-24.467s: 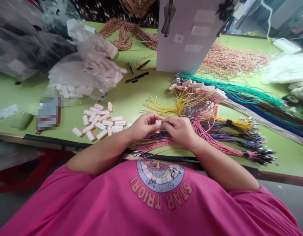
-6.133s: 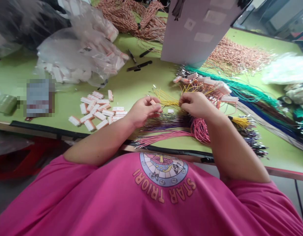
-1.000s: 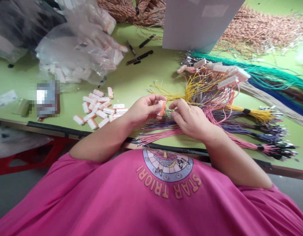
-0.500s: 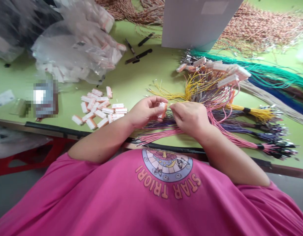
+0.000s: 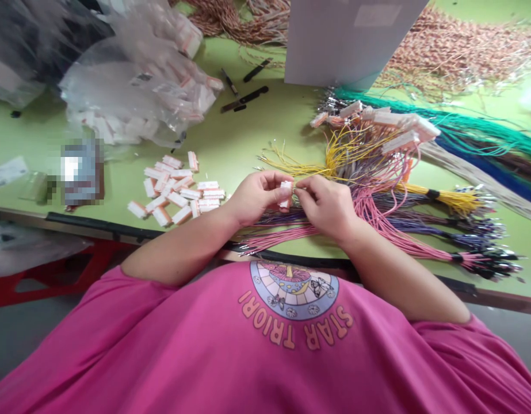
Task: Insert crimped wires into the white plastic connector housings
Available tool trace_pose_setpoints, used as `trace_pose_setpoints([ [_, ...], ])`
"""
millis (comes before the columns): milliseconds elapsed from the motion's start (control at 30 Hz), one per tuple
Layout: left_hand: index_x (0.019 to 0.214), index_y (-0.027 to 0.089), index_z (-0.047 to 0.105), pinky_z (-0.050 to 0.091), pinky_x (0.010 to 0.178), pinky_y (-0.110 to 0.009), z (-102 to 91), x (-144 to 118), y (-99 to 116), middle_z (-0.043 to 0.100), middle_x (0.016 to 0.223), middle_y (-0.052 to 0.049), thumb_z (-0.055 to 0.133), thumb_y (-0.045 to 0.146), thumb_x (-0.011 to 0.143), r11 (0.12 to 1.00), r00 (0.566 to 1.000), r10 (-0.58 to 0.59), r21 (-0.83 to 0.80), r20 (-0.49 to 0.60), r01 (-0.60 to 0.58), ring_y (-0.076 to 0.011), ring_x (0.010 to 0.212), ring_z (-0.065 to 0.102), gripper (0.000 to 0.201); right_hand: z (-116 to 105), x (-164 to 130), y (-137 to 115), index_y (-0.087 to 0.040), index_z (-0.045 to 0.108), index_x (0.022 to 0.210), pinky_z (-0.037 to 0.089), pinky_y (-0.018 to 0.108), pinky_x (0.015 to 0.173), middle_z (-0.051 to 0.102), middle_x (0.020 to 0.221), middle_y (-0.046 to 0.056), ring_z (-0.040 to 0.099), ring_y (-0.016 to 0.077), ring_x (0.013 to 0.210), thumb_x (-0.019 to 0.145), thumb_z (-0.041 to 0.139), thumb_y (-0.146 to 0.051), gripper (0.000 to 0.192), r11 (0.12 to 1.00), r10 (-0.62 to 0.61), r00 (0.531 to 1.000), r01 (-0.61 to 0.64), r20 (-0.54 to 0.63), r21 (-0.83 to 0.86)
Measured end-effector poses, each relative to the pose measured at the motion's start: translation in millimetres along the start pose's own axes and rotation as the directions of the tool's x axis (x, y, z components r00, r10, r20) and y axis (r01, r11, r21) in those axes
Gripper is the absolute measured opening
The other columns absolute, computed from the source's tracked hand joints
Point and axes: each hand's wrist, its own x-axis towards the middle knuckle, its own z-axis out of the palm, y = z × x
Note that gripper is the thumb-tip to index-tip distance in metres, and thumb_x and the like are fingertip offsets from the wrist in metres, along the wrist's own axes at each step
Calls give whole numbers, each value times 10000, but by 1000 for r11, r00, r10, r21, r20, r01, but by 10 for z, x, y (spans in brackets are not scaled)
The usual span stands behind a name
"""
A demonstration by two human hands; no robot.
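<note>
Here, the left hand point(image 5: 253, 198) pinches a small white plastic block point(image 5: 285, 193), its fingers closed on it. The right hand point(image 5: 329, 204) sits just beside, fingers pressed together at the block's edge on something too small to tell. Under the fingers lie thin pink wires point(image 5: 286, 236). Left of them, more little blocks point(image 5: 174, 192) sit on the smooth green counter point(image 5: 243, 149).

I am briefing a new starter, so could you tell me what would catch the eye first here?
At the middle, the left hand pinches a small white connector while the right hand meets it from the other side. Right of them fan yellow wires and pink wires; left lies a scatter of loose connectors on the green table.
</note>
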Motion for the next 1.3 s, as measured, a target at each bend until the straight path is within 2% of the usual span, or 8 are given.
trace_pose_setpoints([
  [100, 951, 138, 637, 513, 573, -242, -4, -4, -3, 657, 617, 20, 882, 416, 676, 1000, 1000, 20, -2, 20, -20, -98, 544, 617, 461, -24, 5, -1, -170, 671, 793, 407, 236, 641, 682, 701, 17, 594, 122, 628, 878, 497, -224, 201, 983, 52, 997, -42, -51, 181],
  [200, 956, 142, 646, 513, 584, -244, -13, -9, -25, 667, 626, 14, 874, 405, 691, 1000, 998, 29, 10, 50, -29, -101, 555, 625, 437, 15, -13, -5, -174, 652, 740, 397, 242, 632, 661, 670, 23, 582, 125, 614, 863, 472, -223, 224, 986, 26, 998, -15, -63, 168],
  [333, 950, 144, 657, 511, 581, -245, -9, -16, -34, 670, 627, 16, 889, 405, 665, 999, 999, 31, 32, 23, -31, -99, 549, 620, 451, 71, -29, -10, -174, 655, 746, 384, 255, 621, 658, 666, 35, 573, 137, 614, 870, 465, -261, 243, 992, 14, 999, -8, -51, 129],
  [633, 938, 136, 655, 510, 579, -247, 20, -37, 25, 660, 596, 23, 884, 391, 669, 995, 999, 36, 94, 9, -37, -90, 521, 604, 436, -70, 35, -71, -164, 716, 739, 414, 239, 627, 684, 668, 7, 561, 110, 591, 817, 554, -215, 187, 931, 136, 991, -124, -11, 344],
  [767, 933, 134, 665, 512, 573, -251, 15, -20, -15, 663, 602, 17, 896, 399, 646, 997, 1000, 19, 76, 4, -19, -95, 521, 604, 453, -39, 41, -76, -159, 698, 706, 416, 239, 631, 672, 650, 8, 553, 110, 588, 800, 543, -182, 182, 938, 141, 990, -130, -11, 322],
  [900, 938, 152, 674, 520, 573, -260, 31, -16, -21, 657, 619, 19, 891, 422, 652, 998, 999, 52, 19, -8, -52, -102, 540, 607, 449, -59, 44, -83, -169, 701, 738, 423, 243, 633, 684, 672, 7, 561, 119, 602, 820, 527, -207, 196, 949, 163, 987, -153, -13, 277],
  [1067, 921, 150, 673, 512, 574, -261, 31, -23, -29, 655, 601, 15, 890, 421, 654, 995, 998, 67, 72, -6, -67, -104, 528, 607, 438, -46, 49, -93, -168, 682, 718, 418, 243, 637, 682, 671, 10, 562, 122, 607, 816, 519, -208, 194, 950, 157, 988, -151, -2, 273],
  [1300, 923, 152, 677, 515, 578, -263, 23, -31, 9, 654, 604, 16, 872, 412, 681, 991, 997, 75, 114, -8, -73, -107, 531, 607, 404, -85, 86, -14, -155, 713, 773, 408, 248, 674, 698, 724, 18, 574, 122, 644, 874, 542, -252, 221, 966, 94, 991, -114, 95, 232],
])
